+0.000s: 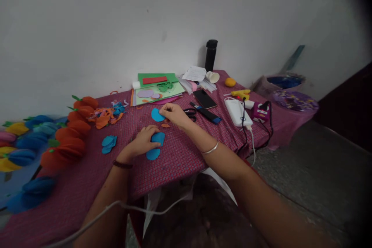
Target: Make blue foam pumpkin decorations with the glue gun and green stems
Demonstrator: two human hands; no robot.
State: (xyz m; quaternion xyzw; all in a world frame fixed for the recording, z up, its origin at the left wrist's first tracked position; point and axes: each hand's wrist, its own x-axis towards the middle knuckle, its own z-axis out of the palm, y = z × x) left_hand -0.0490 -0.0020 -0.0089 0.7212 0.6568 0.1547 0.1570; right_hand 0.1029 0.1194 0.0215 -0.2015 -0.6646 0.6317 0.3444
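Observation:
My left hand rests on the table with its fingers curled over a stack of blue paper circles, pressing them down. My right hand reaches further forward and pinches the edge of a single blue paper circle lying on the red checked tablecloth. A small orange paper scrap lies between the two hands. Another small pile of blue cut-outs sits to the left of my left hand.
Orange, blue and yellow paper pumpkins line the left side. Green card sheets, a black flask, scissors, a phone, a white power bank with cables and a glue gun lie behind and to the right.

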